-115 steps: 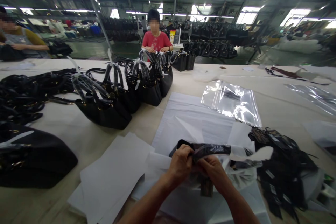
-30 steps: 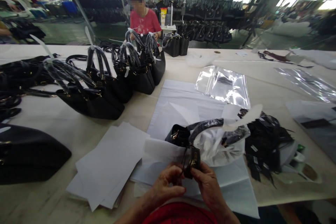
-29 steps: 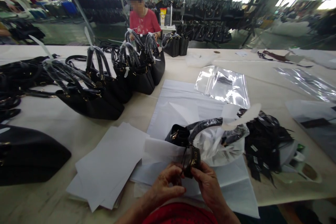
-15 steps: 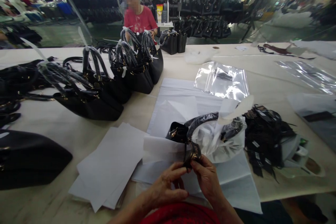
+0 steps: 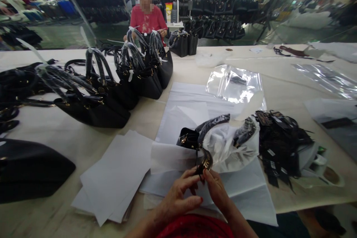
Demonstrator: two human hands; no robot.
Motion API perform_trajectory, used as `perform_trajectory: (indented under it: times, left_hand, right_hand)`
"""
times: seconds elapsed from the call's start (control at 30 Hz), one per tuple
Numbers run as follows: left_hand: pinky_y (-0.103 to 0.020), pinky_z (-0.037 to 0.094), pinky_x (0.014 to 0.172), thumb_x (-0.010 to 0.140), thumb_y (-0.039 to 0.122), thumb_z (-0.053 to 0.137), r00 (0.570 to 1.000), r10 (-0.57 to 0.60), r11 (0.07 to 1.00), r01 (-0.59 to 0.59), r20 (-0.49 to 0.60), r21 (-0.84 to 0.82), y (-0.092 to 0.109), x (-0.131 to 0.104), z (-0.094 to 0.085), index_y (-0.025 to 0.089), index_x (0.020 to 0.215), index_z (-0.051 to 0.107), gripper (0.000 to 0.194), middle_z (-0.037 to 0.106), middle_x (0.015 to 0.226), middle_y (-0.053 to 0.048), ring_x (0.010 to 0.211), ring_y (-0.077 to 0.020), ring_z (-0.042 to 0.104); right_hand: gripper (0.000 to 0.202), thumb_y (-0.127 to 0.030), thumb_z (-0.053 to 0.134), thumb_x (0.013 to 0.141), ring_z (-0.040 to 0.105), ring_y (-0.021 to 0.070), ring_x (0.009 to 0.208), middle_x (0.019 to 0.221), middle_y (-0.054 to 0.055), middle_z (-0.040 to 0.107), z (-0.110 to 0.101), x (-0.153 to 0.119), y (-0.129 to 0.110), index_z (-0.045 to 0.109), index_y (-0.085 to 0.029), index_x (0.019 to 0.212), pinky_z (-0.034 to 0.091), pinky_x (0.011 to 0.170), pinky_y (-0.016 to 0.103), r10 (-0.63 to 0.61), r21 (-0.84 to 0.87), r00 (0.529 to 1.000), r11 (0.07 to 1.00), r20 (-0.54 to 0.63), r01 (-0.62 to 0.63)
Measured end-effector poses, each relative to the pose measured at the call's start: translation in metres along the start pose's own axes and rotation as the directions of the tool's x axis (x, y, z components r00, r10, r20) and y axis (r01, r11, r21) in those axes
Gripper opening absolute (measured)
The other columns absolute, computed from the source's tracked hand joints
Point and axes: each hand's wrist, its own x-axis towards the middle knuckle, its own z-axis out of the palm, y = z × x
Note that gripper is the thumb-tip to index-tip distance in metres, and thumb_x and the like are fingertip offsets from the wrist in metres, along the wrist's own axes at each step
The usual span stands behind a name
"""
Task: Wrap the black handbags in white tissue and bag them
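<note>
In front of me a black handbag (image 5: 187, 138) lies mostly covered by white paper and clear plastic, its handles (image 5: 213, 124) wrapped in film. A curved black tag with gold lettering (image 5: 206, 160) stands up at its near side. My right hand (image 5: 218, 190) pinches the tag's lower edge between thumb and fingers. My left hand (image 5: 184, 190) has its index fingertip at the tag's lower left end, closed around its dark cord or tip; its thumb sticks out apart below. What exactly lies between the left fingers is partly hidden.
Loose white sheets (image 5: 117, 174) lie to the left, and several black handbags (image 5: 95, 109) stand beyond them. A pile of black tags (image 5: 281, 141) and a tape roll (image 5: 331, 175) are at the right. Clear plastic bags (image 5: 237, 83) lie farther back. A co-worker in red (image 5: 147, 18) stands across the table.
The tag has turned and bent more in my fingers, and both hands have shifted slightly. The white strip by the handles has moved back. Across the table, the co-worker's hands have moved apart.
</note>
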Motion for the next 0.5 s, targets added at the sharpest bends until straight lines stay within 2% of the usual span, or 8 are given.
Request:
perform_trajectory:
  times: [0.13, 0.23, 0.3, 0.37, 0.43, 0.5]
  left_hand:
    - [-0.029, 0.043, 0.078, 0.076, 0.054, 0.060, 0.999, 0.014, 1.000, -0.015, -0.043, -0.012, -0.005, 0.002, -0.005, 0.019, 0.103, 0.067, 0.045, 0.054, 0.109, -0.010, 0.092, -0.0202, 0.051]
    - [-0.031, 0.042, 0.084, 0.075, 0.056, 0.060, 0.999, 0.032, 0.999, -0.031, -0.037, 0.041, -0.008, 0.004, -0.012, 0.018, 0.098, 0.068, 0.045, 0.055, 0.106, -0.009, 0.095, -0.0213, 0.053]
    - [-0.032, 0.041, 0.088, 0.075, 0.057, 0.060, 0.998, 0.019, 0.992, -0.012, -0.052, 0.128, -0.006, 0.005, -0.017, 0.017, 0.097, 0.067, 0.045, 0.056, 0.106, -0.009, 0.098, -0.0227, 0.053]
    - [-0.033, 0.041, 0.089, 0.077, 0.055, 0.058, 0.997, -0.028, 0.970, 0.046, -0.076, 0.240, -0.002, 0.003, -0.021, 0.017, 0.101, 0.066, 0.046, 0.056, 0.106, -0.010, 0.099, -0.0234, 0.053]
    - [-0.032, 0.043, 0.087, 0.077, 0.053, 0.058, 0.991, -0.084, 0.940, 0.112, -0.101, 0.321, 0.003, -0.004, -0.025, 0.016, 0.106, 0.064, 0.047, 0.056, 0.107, -0.011, 0.097, -0.0229, 0.053]
    - [-0.031, 0.044, 0.085, 0.077, 0.052, 0.058, 0.984, -0.135, 0.923, 0.169, -0.120, 0.347, 0.005, -0.016, -0.027, 0.018, 0.105, 0.063, 0.045, 0.056, 0.110, -0.010, 0.093, -0.0215, 0.054]
  right_hand:
    - [0.026, -0.043, 0.058, 0.080, 0.053, 0.0188, 0.070, 0.075, 0.004, 0.062, -0.004, -0.005, -0.001, 0.070, -0.021, 0.079, 0.043, 0.069, 0.030, -0.171, -0.247, 0.980, 0.950, 0.103, 0.192]
    - [0.014, -0.034, 0.065, 0.074, 0.051, 0.0163, 0.062, 0.069, 0.002, 0.061, -0.007, -0.008, 0.003, 0.070, -0.021, 0.078, 0.042, 0.060, 0.027, -0.210, -0.354, 0.970, 0.903, 0.125, 0.241]
    - [0.014, -0.031, 0.067, 0.072, 0.048, 0.0138, 0.056, 0.060, 0.000, 0.055, -0.012, -0.010, 0.005, 0.065, -0.019, 0.066, 0.039, 0.055, 0.025, -0.215, -0.383, 0.970, 0.892, 0.113, 0.242]
    - [0.023, -0.031, 0.066, 0.074, 0.046, 0.0125, 0.055, 0.055, -0.002, 0.049, -0.017, -0.012, 0.004, 0.059, -0.019, 0.057, 0.038, 0.055, 0.025, -0.186, -0.377, 0.979, 0.904, 0.082, 0.203]
    - [0.022, -0.033, 0.065, 0.076, 0.046, 0.0126, 0.057, 0.057, -0.002, 0.050, -0.022, -0.014, 0.000, 0.059, -0.019, 0.059, 0.039, 0.056, 0.025, -0.134, -0.331, 0.991, 0.934, 0.021, 0.134]
    - [0.015, -0.034, 0.067, 0.075, 0.051, 0.0141, 0.064, 0.066, 0.000, 0.057, -0.024, -0.014, -0.006, 0.064, -0.020, 0.074, 0.041, 0.060, 0.025, -0.089, -0.244, 0.995, 0.967, -0.041, 0.077]
